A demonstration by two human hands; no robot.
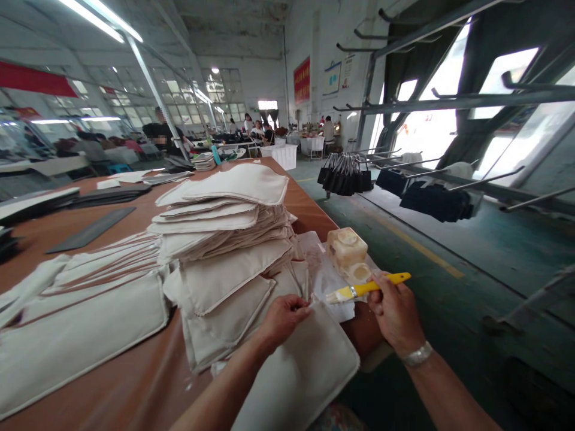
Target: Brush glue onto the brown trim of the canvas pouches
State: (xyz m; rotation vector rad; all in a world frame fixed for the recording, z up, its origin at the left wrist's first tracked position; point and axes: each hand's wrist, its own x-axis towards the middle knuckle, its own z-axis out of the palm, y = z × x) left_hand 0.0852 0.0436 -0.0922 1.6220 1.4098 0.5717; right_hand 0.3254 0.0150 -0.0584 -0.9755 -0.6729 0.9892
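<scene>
I count two hands (398,314), one brush (368,287), one tub (347,251), one wristband (417,354), one bottle (216,155); many pads (309,365), too overlapped to number.

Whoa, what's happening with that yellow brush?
The right hand is holding the yellow brush, its bristles just above some white paper. The left hand pinches the edge of a pale fabric piece. A tall, messy stack of pale pieces sits on the brown table, and a stained plastic container stands near the brush.
</scene>
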